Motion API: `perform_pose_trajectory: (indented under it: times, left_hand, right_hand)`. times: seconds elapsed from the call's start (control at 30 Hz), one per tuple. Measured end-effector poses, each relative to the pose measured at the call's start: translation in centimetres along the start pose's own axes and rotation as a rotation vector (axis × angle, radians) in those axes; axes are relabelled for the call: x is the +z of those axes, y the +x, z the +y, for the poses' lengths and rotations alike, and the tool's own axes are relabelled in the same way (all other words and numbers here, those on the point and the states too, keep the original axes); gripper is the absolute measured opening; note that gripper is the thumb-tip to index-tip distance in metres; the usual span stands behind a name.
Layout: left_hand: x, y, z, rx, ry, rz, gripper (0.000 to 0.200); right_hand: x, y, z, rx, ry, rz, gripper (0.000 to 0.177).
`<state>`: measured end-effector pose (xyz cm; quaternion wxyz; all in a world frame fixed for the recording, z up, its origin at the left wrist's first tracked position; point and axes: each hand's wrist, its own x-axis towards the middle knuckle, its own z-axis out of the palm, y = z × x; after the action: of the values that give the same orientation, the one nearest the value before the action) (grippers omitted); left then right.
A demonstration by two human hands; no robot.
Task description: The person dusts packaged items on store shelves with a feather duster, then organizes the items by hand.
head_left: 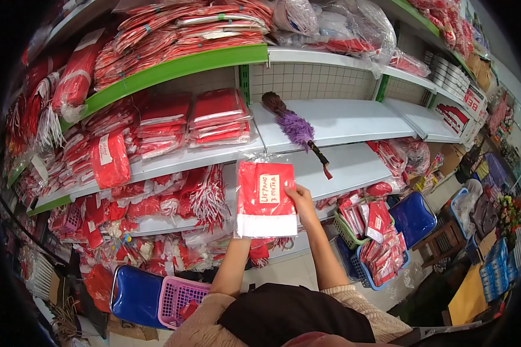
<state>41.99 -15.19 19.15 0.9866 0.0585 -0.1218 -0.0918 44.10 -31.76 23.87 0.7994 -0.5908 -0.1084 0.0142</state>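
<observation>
I hold a clear-wrapped red and white cloth packet (264,199) upright in front of the shelves; it bears a white handwritten label. My right hand (301,200) grips its right edge, thumb on the front. My left forearm (230,267) rises under the packet's lower left corner, and the left hand itself is hidden behind the packet, holding it from the back. The packet hangs level with the white middle shelf (353,168), just in front of its edge.
A purple feather duster (296,127) lies on the bare white shelf (353,118) above. Stacks of red packets (219,117) fill the shelves to the left. On the floor stand a pink basket (178,298), blue tubs (134,295) and a green basket of red packets (353,225).
</observation>
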Motion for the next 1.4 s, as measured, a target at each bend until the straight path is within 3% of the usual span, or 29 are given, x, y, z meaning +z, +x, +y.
perform_pose_trajectory:
  times: [0.13, 0.23, 0.33, 0.4, 0.47, 0.5, 0.6, 0.7, 0.73, 0.77, 0.9, 1.0, 1.03, 1.13, 1.3, 1.4]
  left_hand:
    - [0.2, 0.8, -0.2, 0.016, 0.387, 0.056, 0.064]
    - [1.1, 1.0, -0.7, -0.029, 0.739, 0.166, 0.073]
    - [0.9, 1.0, -3.0, 0.008, 0.863, 0.078, 0.074]
    - [0.8, 0.8, -4.8, -0.006, 0.727, 0.046, 0.084]
    - [-2.1, 0.8, -5.5, -0.063, 0.685, 0.024, 0.088]
    - [1.5, -0.2, -5.5, -0.082, 0.749, 0.321, 0.095]
    - [3.7, -0.9, -5.7, -0.036, 0.512, 0.063, 0.089]
    - [4.6, -1.0, -5.3, 0.019, 0.275, -0.193, 0.084]
    - [4.7, -1.1, -5.1, 0.018, 0.225, -0.212, 0.083]
    - [4.6, -1.0, -4.6, 0.023, 0.209, -0.215, 0.083]
    - [3.9, -1.0, -3.0, 0.051, 0.220, -0.058, 0.082]
    - [3.5, -1.3, -2.2, 0.067, 0.228, -0.012, 0.082]
    - [3.5, -1.4, -2.0, 0.072, 0.235, 0.000, 0.082]
    - [3.2, -1.6, -1.3, 0.089, 0.243, 0.033, 0.081]
    - [2.8, -1.6, -0.6, 0.094, 0.251, 0.064, 0.080]
    - [2.6, -1.6, -0.5, 0.091, 0.255, 0.077, 0.080]
  right_hand:
    - [-1.2, -0.3, -3.6, -0.011, 0.045, 0.121, 0.023]
    - [-0.9, -1.0, -6.2, -0.164, -0.014, 0.144, 0.028]
    - [0.6, -1.8, -7.0, -0.179, -0.179, 0.094, 0.030]
    - [2.3, -2.5, -6.8, -0.068, -0.348, 0.001, 0.030]
    - [2.6, -2.1, -3.6, -0.122, -0.552, -0.232, 0.034]
    - [3.0, -1.7, -1.9, -0.159, -0.566, -0.264, 0.032]
    - [3.4, -1.8, -1.7, 0.094, -0.388, -0.339, 0.029]
    - [2.9, -1.6, -3.9, -0.316, -0.564, -0.214, 0.026]
    - [2.4, -1.0, -4.6, -0.377, -0.642, -0.061, 0.024]
    - [1.5, 0.0, -5.3, -0.658, -0.837, 0.092, 0.023]
    - [-2.4, 4.5, -7.8, -0.864, -1.210, 0.588, 0.027]
    - [-5.6, 7.2, -5.5, -0.567, -1.273, 0.484, 0.030]
    - [-6.3, 7.4, -4.9, -0.290, -1.202, 0.352, 0.031]
    - [-6.6, 5.2, -1.9, -0.366, -1.110, 0.350, 0.031]
    - [-8.0, -0.8, 3.0, -0.126, -0.883, 0.335, 0.027]
    - [-8.5, -1.3, 3.2, 0.201, -0.262, 0.032, 0.025]
